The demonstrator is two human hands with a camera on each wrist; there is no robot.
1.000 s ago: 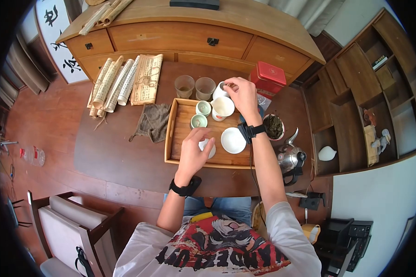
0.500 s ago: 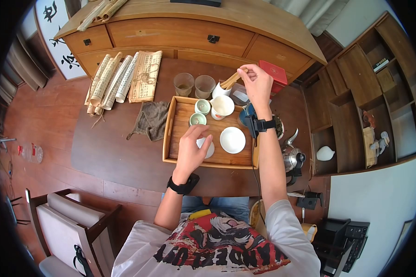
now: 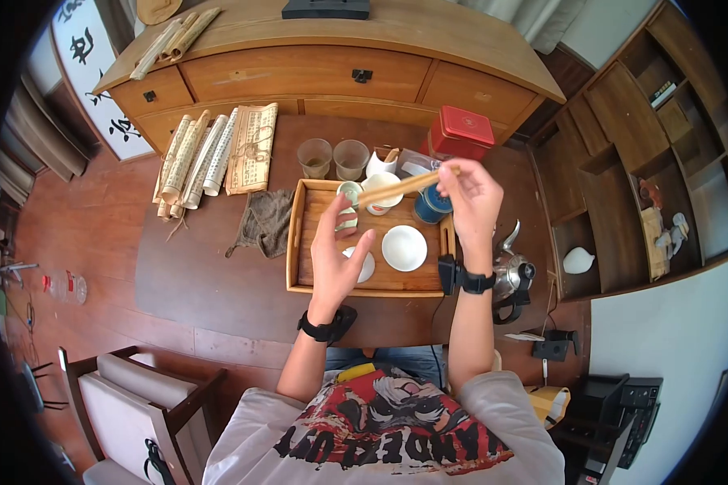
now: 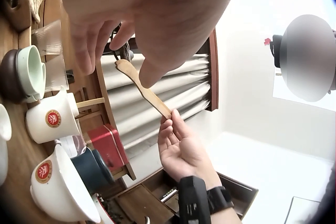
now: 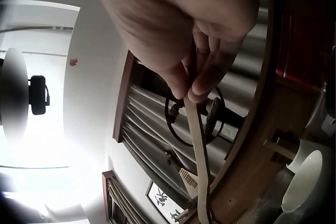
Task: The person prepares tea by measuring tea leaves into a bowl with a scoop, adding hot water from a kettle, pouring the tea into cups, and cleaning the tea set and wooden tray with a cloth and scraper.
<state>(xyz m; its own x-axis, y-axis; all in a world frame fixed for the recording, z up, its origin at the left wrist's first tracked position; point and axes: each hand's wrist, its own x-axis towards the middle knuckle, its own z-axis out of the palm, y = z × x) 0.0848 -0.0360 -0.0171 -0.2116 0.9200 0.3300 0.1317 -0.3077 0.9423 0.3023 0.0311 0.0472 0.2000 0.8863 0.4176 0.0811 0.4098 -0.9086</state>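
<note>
The right hand (image 3: 473, 202) pinches one end of a slender, gently curved pale-wood tool (image 3: 408, 185) between thumb and fingertips, holding it aloft over the tray, its far end pointing toward the other hand. The left hand (image 3: 337, 263) is bare of any grip, thumb and fingers spread apart beside that far end; whether tool and fingers touch is hard to make out. Beneath them, the rectangular light-wood tray (image 3: 311, 257) carries a round white bowl (image 3: 404, 248), a white pouring cup with a red emblem (image 4: 52, 120) and small pale-green cups (image 3: 349, 191) partly hidden by the left hand. A squat dark-blue canister (image 3: 433, 208) stands near the tray's far right corner. Beyond the tray, on the dark brown tabletop (image 3: 194, 263), are a white holder (image 3: 378, 166) with wooden tool ends sticking out, two clear drinking glasses (image 3: 315, 158) and a red metal box (image 3: 463, 132).
</note>
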